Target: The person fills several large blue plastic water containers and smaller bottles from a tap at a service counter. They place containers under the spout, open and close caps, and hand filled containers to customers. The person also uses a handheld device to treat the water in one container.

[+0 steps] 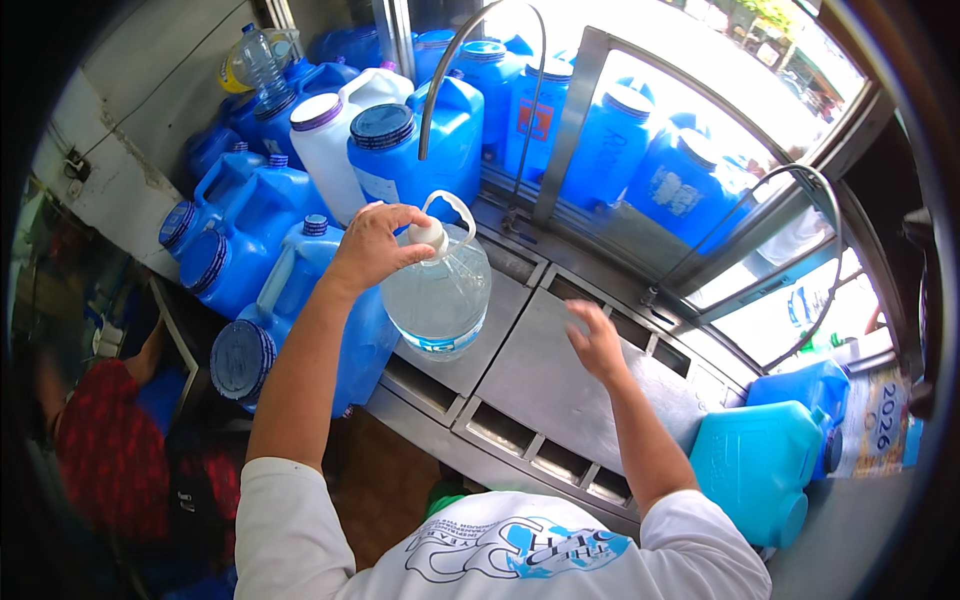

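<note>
My left hand [378, 238] grips the white cap [430, 236] of a big see-through water bottle [436, 298], thumb and fingers around it. A white loop handle [455, 205] stands up from the bottle's neck. The bottle is upright over the steel counter [545, 375], and liquid shows inside; whether its base touches the counter I cannot tell. My right hand [597, 342] hovers to the right, fingers apart and slightly blurred, holding nothing. Beneath my left forearm lies a blue jug [345, 325] with a dark blue lid.
Several blue jugs [250, 215] crowd the left; a white jug [325, 150] stands among them. Curved metal spouts [440, 90] rise behind the counter. More blue jugs [605, 150] stand beyond the glass. At right are a turquoise jug [755, 460] and a blue one. A person in red [110, 450] is lower left.
</note>
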### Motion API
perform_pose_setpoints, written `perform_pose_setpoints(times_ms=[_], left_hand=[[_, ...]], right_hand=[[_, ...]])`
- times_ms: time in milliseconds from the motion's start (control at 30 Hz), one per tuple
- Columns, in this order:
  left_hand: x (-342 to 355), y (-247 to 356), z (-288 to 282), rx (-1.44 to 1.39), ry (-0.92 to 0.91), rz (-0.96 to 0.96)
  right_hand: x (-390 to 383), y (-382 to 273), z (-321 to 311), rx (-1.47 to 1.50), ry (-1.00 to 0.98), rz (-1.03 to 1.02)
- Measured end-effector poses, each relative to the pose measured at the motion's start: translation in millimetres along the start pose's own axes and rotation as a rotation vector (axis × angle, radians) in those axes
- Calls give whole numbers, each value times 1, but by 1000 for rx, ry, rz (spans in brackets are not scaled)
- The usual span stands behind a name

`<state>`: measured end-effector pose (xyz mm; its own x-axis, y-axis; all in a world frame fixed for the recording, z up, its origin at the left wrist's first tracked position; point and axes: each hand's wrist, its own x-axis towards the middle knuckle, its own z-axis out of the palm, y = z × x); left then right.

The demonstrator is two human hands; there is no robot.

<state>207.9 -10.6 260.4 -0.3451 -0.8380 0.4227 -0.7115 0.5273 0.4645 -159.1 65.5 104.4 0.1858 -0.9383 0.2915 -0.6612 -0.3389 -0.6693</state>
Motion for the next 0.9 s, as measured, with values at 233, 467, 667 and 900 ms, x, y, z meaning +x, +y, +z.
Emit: perform_pose_setpoints(times_ms=[233, 467, 667, 900], left_hand=[[-35, -37, 37, -388, 170, 72], [-174, -36, 176, -752, 497, -577], [-217, -109, 244, -1318, 415, -1109], [-225, -141, 284, -1279, 529, -988]], right_hand=[[165, -221, 6, -506, -157, -600], [189, -250, 35, -731, -547, -371], [193, -240, 36, -659, -662, -536], [194, -250, 32, -648, -553, -409]])
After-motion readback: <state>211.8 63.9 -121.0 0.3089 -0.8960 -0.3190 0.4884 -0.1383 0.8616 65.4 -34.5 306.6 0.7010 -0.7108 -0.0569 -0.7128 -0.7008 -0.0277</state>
